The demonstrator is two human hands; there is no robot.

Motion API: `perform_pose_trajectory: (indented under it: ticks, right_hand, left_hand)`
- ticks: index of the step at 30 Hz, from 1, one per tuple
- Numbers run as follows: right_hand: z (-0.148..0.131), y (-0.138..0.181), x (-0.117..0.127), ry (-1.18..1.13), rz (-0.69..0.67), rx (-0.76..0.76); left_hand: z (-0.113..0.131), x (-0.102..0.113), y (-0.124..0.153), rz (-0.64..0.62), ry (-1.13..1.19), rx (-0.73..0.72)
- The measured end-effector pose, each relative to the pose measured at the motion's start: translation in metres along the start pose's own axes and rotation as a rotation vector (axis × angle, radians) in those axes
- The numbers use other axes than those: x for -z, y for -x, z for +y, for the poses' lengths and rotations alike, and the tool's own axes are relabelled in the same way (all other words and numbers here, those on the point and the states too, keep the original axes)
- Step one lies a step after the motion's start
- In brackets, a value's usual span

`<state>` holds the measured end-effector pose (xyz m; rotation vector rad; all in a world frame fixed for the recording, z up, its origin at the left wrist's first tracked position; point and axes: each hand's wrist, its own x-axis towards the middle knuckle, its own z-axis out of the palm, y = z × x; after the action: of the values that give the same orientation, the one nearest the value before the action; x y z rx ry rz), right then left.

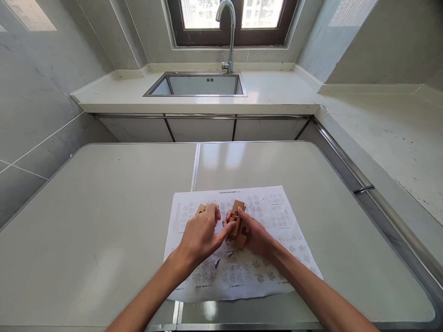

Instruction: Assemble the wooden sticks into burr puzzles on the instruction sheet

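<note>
Notched wooden puzzle pieces [238, 219], fitted partly together, are held above a printed sheet of paper [270, 207]. My right hand [258, 235] grips them from the right, its thumb on top and fingers curled round the far side. From the left, my left hand [204, 230] reaches in with bent fingers, and its thumb presses against the cluster. Another wooden piece [201, 209] shows just beyond my left knuckles; whether it lies on the paper or touches that hand, I cannot tell. Rows of small line diagrams cover the sheet.
The sheet lies on a pale table [104, 207] with a metal strip down its middle. Two small dark scraps [217, 263] sit on the paper. Past the table are a counter [277, 90], a sink [204, 85] and a tall faucet [231, 37]. A side counter [398, 133] runs along the right.
</note>
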<state>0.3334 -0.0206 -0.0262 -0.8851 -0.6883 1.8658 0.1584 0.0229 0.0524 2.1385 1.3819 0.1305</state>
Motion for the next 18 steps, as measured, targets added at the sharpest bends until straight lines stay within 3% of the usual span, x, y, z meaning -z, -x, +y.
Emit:
perform_pose_trajectory:
  ticks: [6, 18]
  right_hand:
    - [-0.002, 0.001, -0.004, 0.115, 0.000, 0.111]
    - [0.002, 0.002, -0.001, 0.062, 0.141, 0.140]
  left_hand:
    - [0.003, -0.008, 0.006, -0.051, 0.229, 0.077]
    - [-0.002, -0.014, 0.006, -0.106, 0.238, 0.035]
